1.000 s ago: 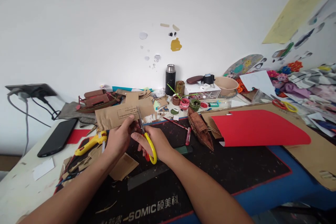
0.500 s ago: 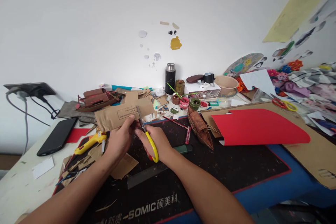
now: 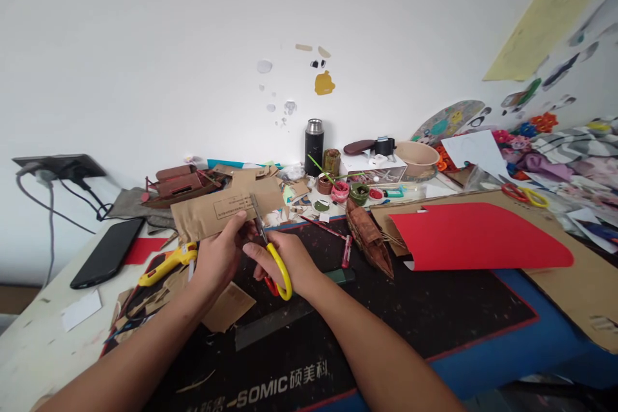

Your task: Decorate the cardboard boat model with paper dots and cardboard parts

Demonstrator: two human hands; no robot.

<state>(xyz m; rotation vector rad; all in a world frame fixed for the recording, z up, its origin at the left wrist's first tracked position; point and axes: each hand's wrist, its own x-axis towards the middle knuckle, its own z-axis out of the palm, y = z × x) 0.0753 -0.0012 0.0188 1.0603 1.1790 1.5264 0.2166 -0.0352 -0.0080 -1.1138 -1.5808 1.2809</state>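
My left hand is closed on the lower edge of a brown cardboard piece with a printed box on it, thumb on top and fingers hidden beneath. In my right hand are scissors with yellow and red handles. Their blades point away from me and lie across the right part of the cardboard. Under my wrists, a loose brown scrap rests on the black mat.
Left of my hands lie a yellow glue gun and a black phone. A model boat and a red sheet are to the right. Paint jars and a black flask stand at the back.
My right thumb has lifted and the scissor handles have spread a little more, showing more of the red one. The cardboard has shifted slightly left.
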